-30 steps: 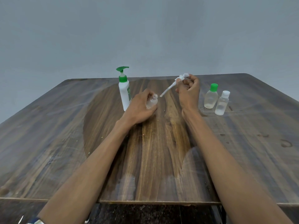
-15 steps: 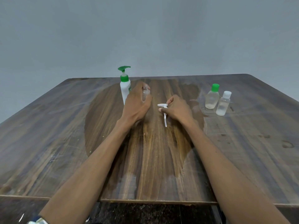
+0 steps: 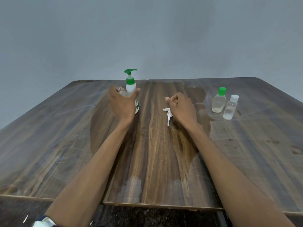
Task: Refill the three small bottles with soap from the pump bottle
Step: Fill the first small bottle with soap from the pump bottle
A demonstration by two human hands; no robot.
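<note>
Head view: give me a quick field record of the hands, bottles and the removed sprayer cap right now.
left hand: grips small open bottle, beside pump bottle
right hand: fingers curled, holds nothing
sprayer cap: lies on table, just left of right hand
green-capped bottle: upright, capped, far right
white-capped bottle: upright, capped, beside it

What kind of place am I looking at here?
Probably a plain indoor room with a work table, not a bathroom: a bare grey wall, a wood-grain table, and only soap bottles such as the pump bottle.
</note>
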